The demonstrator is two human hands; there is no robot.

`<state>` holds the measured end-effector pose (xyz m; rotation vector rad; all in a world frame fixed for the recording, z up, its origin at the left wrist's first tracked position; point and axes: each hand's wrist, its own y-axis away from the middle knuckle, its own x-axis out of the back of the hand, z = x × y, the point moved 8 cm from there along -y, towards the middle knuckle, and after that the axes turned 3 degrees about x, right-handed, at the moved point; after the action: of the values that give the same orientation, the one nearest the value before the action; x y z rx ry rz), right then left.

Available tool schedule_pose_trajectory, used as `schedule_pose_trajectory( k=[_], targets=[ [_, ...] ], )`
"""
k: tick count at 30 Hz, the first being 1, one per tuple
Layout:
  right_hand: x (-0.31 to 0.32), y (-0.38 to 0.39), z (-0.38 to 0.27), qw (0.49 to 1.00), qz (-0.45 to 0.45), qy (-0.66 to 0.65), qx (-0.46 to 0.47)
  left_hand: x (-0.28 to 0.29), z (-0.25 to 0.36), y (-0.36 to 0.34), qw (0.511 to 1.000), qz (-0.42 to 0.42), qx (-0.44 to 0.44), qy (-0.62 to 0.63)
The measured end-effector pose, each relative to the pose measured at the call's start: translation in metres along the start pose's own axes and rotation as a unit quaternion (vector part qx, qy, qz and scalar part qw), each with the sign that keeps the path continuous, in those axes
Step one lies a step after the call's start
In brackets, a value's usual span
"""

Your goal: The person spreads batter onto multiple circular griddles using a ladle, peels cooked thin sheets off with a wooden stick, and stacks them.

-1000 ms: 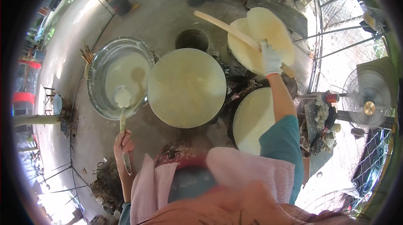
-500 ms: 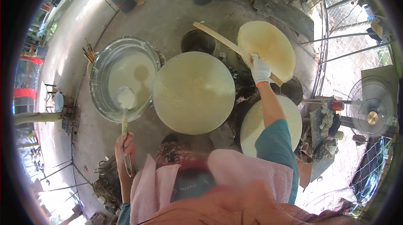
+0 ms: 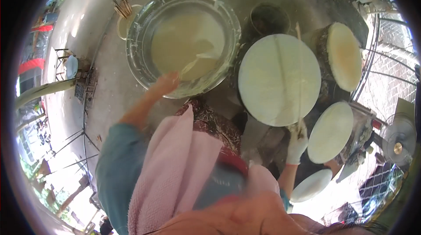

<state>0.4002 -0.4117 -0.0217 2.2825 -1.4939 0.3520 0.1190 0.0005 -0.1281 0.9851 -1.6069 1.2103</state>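
My left hand [image 3: 168, 82], bare, is closed on the ladle handle [image 3: 187, 68], whose lower end dips into thin pale batter [image 3: 169, 37] in a wide metal basin [image 3: 138, 46]. My right hand [image 3: 296, 145], in a white glove, grips a long thin wooden stick [image 3: 299, 59] that extends away from me over the large pale round surface [image 3: 267, 81] right of the basin. Two more pale round surfaces, one browned [image 3: 344, 57] at the back right and one plain [image 3: 330, 132], lie beside it. The ladle's bowl is indistinct in the batter.
A dark open round container [image 3: 268, 19] stands behind the middle surface. A pale container [image 3: 123, 31] with bundled sticks [image 3: 123, 7] is beside the basin. A smaller pale disc [image 3: 311, 186] is low right. A fan [image 3: 397, 145], wire fence [image 3: 390, 46] and pole [image 3: 48, 89] edge the space.
The view has swung, shifting the basin up and toward centre. My left hand has moved the ladle up into the batter. My right hand has come down toward me, the stick now pointing straight away.
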Motion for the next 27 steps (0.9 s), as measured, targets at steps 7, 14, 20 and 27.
schedule_pose_trajectory(
  k=[7,14,20,27],
  targets=[
    [-0.093,0.114,-0.005,0.991,0.041,0.075,-0.104,-0.141,-0.06,-0.001,0.982,-0.081,-0.119,-0.12],
    [-0.141,0.202,0.056,0.968,0.019,-0.051,-0.243,-0.172,-0.069,0.07,0.749,-0.352,0.231,0.511],
    [-0.207,0.294,0.072,0.949,-0.146,0.067,-0.272,-0.092,0.048,0.128,0.187,-0.399,0.536,0.72],
    [-0.238,0.359,0.088,0.913,-0.27,-0.038,-0.304,0.04,0.112,0.063,-0.171,-0.039,0.408,0.896]
  ],
)
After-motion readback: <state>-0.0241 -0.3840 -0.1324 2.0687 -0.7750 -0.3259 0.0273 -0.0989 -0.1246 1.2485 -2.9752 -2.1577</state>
